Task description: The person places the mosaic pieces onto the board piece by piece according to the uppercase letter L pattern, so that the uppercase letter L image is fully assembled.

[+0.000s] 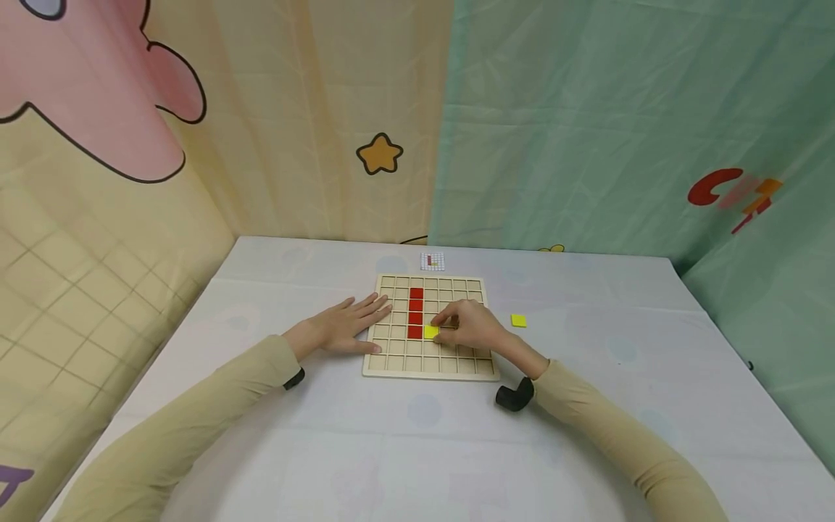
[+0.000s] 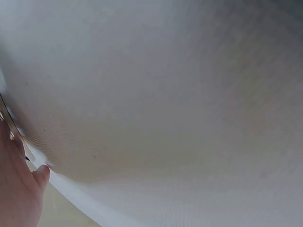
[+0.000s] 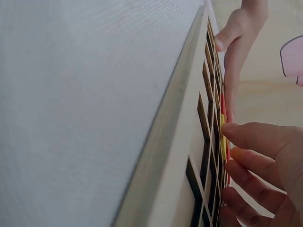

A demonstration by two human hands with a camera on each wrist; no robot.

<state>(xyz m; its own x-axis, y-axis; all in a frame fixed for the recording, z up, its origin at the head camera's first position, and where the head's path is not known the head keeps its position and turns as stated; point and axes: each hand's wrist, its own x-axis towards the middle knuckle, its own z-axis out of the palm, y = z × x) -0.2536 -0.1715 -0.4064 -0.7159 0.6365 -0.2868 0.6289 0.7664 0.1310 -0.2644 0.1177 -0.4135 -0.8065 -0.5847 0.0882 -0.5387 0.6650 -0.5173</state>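
A wooden grid board (image 1: 430,367) lies on the table, with several red square tiles (image 1: 415,306) in one upright column of its cells. My right hand (image 1: 471,325) is over the board's right half, thumb and forefinger pinching a yellow square tile (image 1: 430,332) beside the lowest red one. In the right wrist view the thumb and fingertips of the right hand (image 3: 265,165) meet the edges of that yellow tile (image 3: 223,142). Spread out flat, my left hand (image 1: 342,326) rests with its fingertips on the board's left edge. Only part of the left hand (image 2: 21,189) enters the left wrist view.
Another yellow tile (image 1: 518,320) lies on the white tablecloth (image 1: 417,449) to the right of the board. Behind the board is a small card (image 1: 432,262) printed with a grid and coloured squares. Patterned curtains (image 1: 326,109) stand around the table's back and sides.
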